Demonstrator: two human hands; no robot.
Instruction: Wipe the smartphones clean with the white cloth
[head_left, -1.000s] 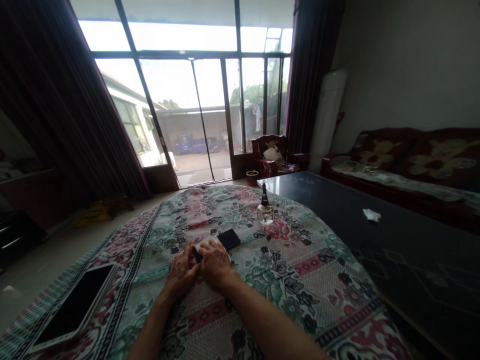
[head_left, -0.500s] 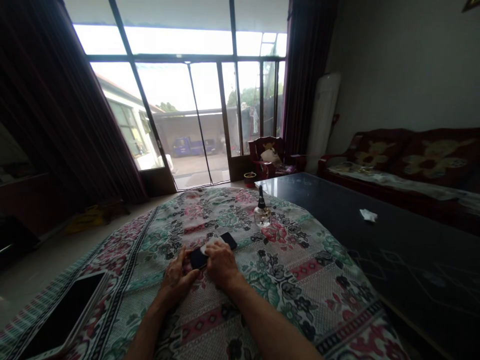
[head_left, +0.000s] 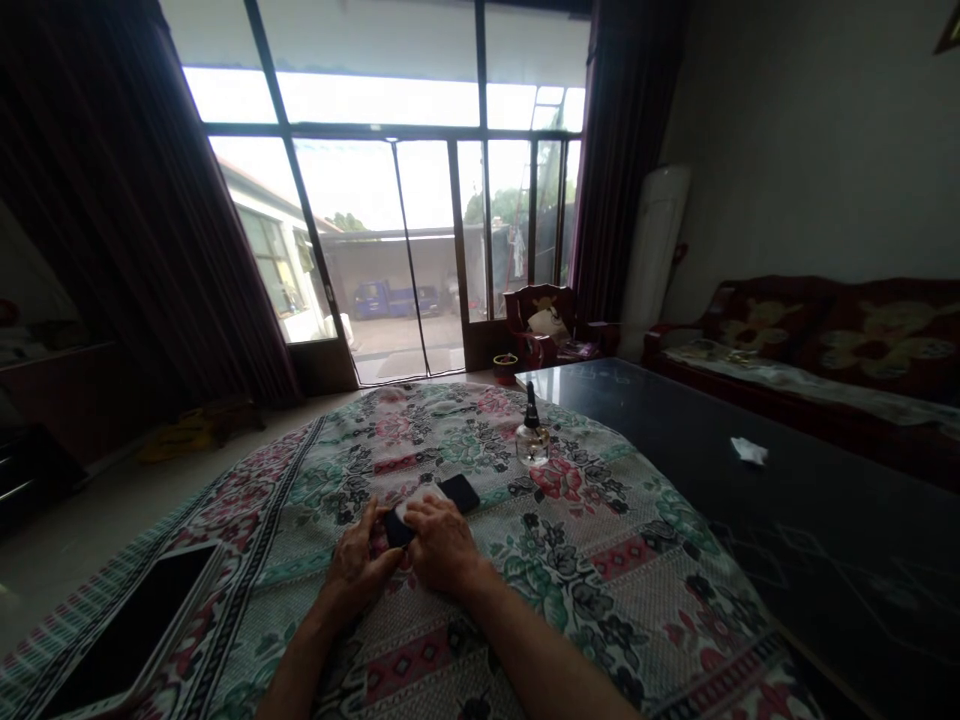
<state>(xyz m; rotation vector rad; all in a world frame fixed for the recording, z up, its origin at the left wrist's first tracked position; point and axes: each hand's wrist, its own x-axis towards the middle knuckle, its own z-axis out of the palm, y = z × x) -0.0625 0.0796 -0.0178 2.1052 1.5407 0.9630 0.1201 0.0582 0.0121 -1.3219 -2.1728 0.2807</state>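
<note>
A dark smartphone lies flat on the flowered tablecloth, in front of me. My left hand grips its near left end between thumb and fingers. On the phone's face rests a white cloth or tissue, pressed down under the bent fingers of my right hand. Beyond the phone, to the right, a clear glass bottle with a black dropper-like top stands upright, touched by neither hand.
A tablet-like device with a black screen lies at the table's left. To the right stands a dark glossy table bearing a crumpled white tissue. Behind are a red sofa, a chair and glass doors.
My right hand and the white cloth have slid slightly toward the phone's left end. The whole view has shifted a little, so the room appears lower and further right.
</note>
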